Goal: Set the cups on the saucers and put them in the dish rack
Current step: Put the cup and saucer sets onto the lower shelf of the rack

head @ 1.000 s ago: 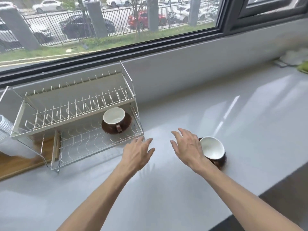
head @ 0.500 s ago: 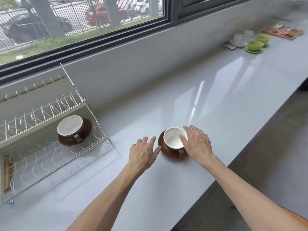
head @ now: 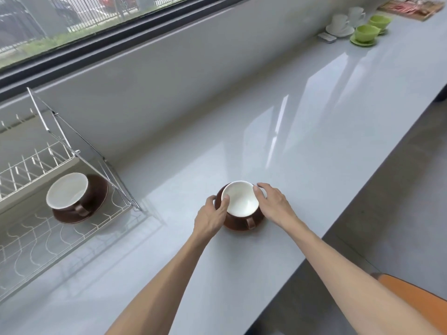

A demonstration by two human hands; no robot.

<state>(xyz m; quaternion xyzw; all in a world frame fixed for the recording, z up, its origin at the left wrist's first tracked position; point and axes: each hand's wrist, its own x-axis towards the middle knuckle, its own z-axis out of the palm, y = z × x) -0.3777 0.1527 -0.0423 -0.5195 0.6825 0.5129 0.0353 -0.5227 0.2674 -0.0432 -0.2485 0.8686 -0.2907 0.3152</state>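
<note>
My left hand [head: 211,216] and my right hand [head: 272,206] are both on the brown cup [head: 239,201] that sits on its brown saucer [head: 238,226] on the grey counter [head: 302,141]. The left thumb lies on the cup's white rim at its left side, with the other fingers curled round the outside toward the saucer's edge; the right fingertips [head: 256,189] press the rim on the cup's right side, the rest of the hand wrapping the wall behind. So both hands are closed around this cup from opposite sides (whether they also grip the saucer underneath, I cannot tell). The cup stands upright, its handle pointing toward me.

To the left of this cup, well apart from it, stands the wire dish rack [head: 72,228]. On its lower shelf, at the end nearest the cup I hold, a second brown cup [head: 67,193] already sits upright on its own saucer [head: 96,197], handle turned toward me as well.

Far beyond my cup, along the counter toward the far right, two green cups [head: 366,32] on green saucers stand beside two white cups [head: 339,20], with a wooden board [head: 408,7] just past them.
</note>
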